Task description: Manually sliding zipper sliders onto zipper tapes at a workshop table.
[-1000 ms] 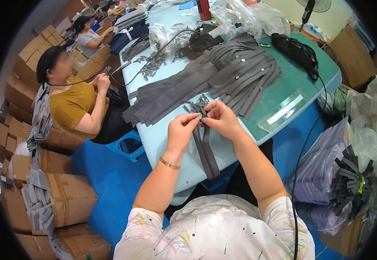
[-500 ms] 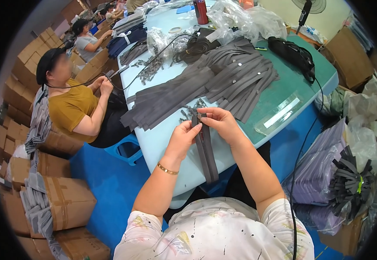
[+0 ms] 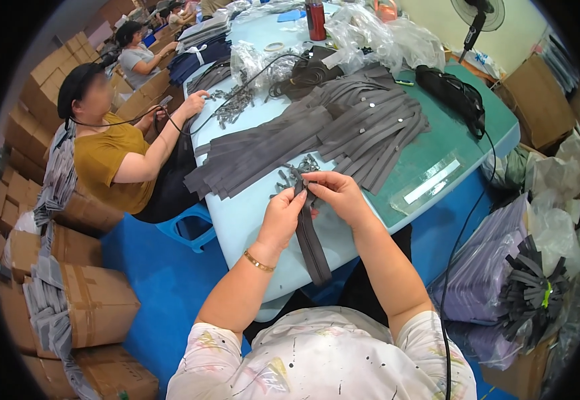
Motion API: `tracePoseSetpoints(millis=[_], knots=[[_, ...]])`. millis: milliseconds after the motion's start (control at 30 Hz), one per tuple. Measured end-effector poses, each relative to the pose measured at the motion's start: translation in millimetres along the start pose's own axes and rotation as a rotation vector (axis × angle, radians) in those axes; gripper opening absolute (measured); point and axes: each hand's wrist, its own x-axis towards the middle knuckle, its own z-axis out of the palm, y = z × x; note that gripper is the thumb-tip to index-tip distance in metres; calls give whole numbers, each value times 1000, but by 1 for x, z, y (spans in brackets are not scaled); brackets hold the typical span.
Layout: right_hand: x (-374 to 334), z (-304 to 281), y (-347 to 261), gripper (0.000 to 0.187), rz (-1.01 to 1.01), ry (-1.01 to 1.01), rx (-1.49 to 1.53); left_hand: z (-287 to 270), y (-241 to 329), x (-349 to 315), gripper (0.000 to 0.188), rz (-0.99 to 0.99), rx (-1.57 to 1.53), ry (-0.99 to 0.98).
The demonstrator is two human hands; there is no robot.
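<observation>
Both left hand (image 3: 282,217) and right hand (image 3: 340,196) still pinch the strip (image 3: 311,248); a co-worker's hand (image 3: 194,104) has reached out.

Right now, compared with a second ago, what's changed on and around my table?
The nearest co-worker's hand, earlier drawn in beside the other one, has reached outward toward the small dark pieces on the table. Your left hand and right hand keep their grip on the dark strip. The heap of grey strips and the red bottle stayed put.
</observation>
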Motion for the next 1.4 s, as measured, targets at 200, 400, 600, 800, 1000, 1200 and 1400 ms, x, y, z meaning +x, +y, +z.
tracePoseSetpoints(millis=[200, 400, 600, 800, 1000, 1200, 1400], knots=[[-1, -1, 1, 22, -14, -8, -6, 2, 2, -1, 20, 13, 36, -4], [0, 0, 2, 21, -51, 33, 12, 1, -2, 1, 19, 40, 58, -23], [0, 0, 3, 18, -24, 48, -97, -1, -2, 1, 20, 82, 207, -32], [-2, 4, 3, 15, -67, 70, -176, 0, -4, 1, 20, 151, 270, -3], [-5, 8, -4, 13, -251, 136, -330, 2, 3, -3, 20, 181, 338, 0], [-4, 3, -2, 14, -213, 93, -346, 0, 3, -1, 19, 145, 251, -81], [-3, 2, -2, 13, -308, 149, -337, 7, 13, -7, 19, 108, 174, -131]])
